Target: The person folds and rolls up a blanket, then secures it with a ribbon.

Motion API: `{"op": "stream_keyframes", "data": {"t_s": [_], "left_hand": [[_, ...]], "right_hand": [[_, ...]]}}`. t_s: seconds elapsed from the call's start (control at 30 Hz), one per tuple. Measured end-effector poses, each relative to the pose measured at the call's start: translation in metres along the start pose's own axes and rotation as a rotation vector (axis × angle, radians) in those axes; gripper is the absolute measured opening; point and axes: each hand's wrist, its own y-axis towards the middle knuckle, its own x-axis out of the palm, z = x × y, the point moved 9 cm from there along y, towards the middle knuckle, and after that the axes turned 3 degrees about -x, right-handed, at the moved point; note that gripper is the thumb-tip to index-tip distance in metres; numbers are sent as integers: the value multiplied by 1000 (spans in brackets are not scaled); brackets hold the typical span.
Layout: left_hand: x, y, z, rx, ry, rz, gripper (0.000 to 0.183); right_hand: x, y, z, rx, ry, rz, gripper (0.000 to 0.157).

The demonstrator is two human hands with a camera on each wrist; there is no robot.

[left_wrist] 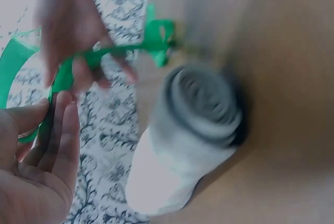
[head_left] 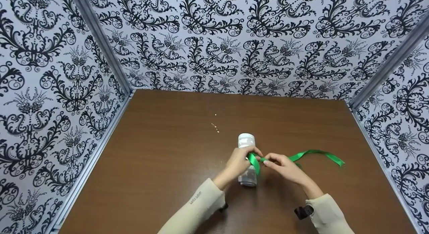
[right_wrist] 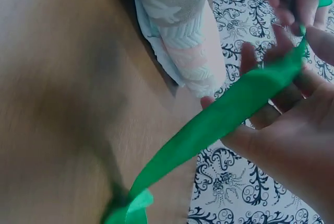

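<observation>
A rolled-up cloth [head_left: 247, 180], pale with grey and pink patterned bands, lies on the table with its spiral end [left_wrist: 206, 96] showing in the left wrist view. Over the roll, my left hand [head_left: 238, 160] pinches a green ribbon [head_left: 254, 164] between thumb and fingers, and part of the ribbon hangs in a loop. To the right, my right hand [head_left: 285, 167] pinches the same ribbon close to the left fingertips. From there a long stretch of ribbon [right_wrist: 219, 109] runs across the right palm in the right wrist view. No ribbon shows around the roll in the wrist views.
The ribbon's loose tail [head_left: 315, 151] trails over the brown table [head_left: 167, 143] to the right. Small white bits [head_left: 215, 127] lie beyond the roll. Patterned panels [head_left: 214, 43] with metal posts [head_left: 104, 43] enclose the table at the back and sides.
</observation>
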Motion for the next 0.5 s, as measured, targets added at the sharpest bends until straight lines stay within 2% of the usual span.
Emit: {"op": "stream_keyframes", "data": {"t_s": [0.2, 0.33, 0.5], "left_hand": [[-26, 5, -6, -8, -99, -4, 9], [-43, 5, -14, -20, -165, -12, 8], [-70, 5, -26, -23, -182, 32, 9]], "right_hand": [[-11, 1, -4, -20, -8, 34, 24], [-15, 0, -9, -58, 62, 6, 22], [-21, -3, -10, -81, 101, -9, 19]]}}
